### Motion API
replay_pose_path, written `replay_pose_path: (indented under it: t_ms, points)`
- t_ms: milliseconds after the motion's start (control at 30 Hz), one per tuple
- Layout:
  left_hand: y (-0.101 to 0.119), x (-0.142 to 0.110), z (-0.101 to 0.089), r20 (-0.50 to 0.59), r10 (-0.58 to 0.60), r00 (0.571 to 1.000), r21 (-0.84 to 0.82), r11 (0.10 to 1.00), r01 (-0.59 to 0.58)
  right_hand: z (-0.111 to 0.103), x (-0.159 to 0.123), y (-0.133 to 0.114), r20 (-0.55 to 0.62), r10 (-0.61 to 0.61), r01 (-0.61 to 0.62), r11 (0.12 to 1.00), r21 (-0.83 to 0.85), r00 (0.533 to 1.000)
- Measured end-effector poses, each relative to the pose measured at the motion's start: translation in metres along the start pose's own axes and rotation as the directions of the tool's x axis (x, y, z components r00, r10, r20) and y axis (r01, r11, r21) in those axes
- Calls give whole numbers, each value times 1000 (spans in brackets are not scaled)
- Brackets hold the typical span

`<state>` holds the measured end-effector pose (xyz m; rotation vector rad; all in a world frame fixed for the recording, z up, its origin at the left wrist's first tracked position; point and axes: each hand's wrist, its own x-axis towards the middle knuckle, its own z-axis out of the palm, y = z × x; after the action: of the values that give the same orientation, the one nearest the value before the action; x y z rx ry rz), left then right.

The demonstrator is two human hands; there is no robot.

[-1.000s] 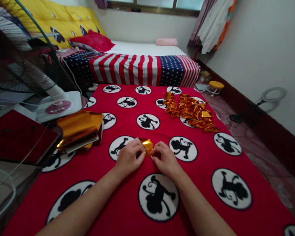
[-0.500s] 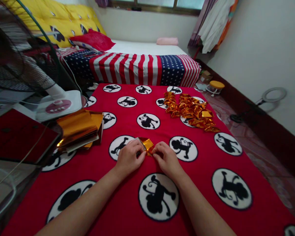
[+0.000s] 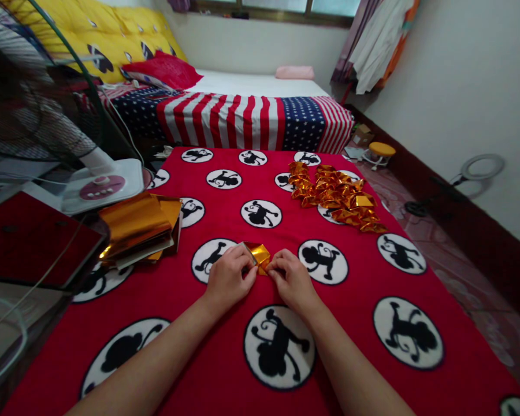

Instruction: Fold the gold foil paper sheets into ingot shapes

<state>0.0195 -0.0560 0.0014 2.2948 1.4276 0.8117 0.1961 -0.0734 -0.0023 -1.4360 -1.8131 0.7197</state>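
Between my hands, low over the red cloth (image 3: 225,352), is a piece of folded gold foil paper (image 3: 260,254). My left hand (image 3: 229,271) pinches its left side, thumb and fingers closed. At the lower right corner of the paper, my right hand (image 3: 292,276) grips an edge between thumb and fingertips. The parts of the paper under the fingertips are hidden. To the left lies a stack of gold foil sheets (image 3: 134,222), with some pale edges showing. A pile of folded gold foil pieces (image 3: 333,193) rests at the far right of the cloth.
A fan with a white base (image 3: 108,182) stands at the left beside a dark red box (image 3: 39,237). Behind the cloth is a bed with a striped and starred cover (image 3: 225,118). A yellow stool (image 3: 381,150) and a ring light (image 3: 483,167) are on the right.
The gold paper and both hands have stayed in nearly the same place; the fold at the paper's right end has shifted slightly between my fingers.
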Motion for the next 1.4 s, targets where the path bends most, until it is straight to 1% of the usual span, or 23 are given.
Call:
replay_pose_path:
  t_ms: [233,400,667,867,967,1100,1200,1300,1400]
  points:
    - [-2,-1,2,-19,-13,1000,6,1000,13,3,-1,0,-35,23,-24,999,-28,999]
    - [-3,-1,3,-41,-12,999,-12,1000,12,4,0,-1,-37,35,-37,998,-49,999]
    - [-6,-1,2,-33,-31,999,-63,998,29,5,0,0,-42,26,-29,997,-71,999]
    - [-7,0,1,-45,-96,994,-46,995,94,4,0,-5,-25,49,-51,995,-87,998]
    - [-6,0,2,-49,-105,993,-27,994,104,3,1,-5,-16,58,-60,994,-91,998]
    - [-5,-1,2,-37,-87,995,-62,994,85,3,1,-4,-13,52,-53,994,-94,999]
    - [-7,-1,3,-7,-27,1000,-93,995,26,4,1,-4,-12,48,-49,994,-101,999]
    - [-8,-1,4,25,21,999,-51,998,-20,4,1,-4,-11,50,-51,994,-98,999]
    - [-7,0,3,39,26,999,-8,1000,-26,4,1,-3,-5,59,-59,994,-89,998]
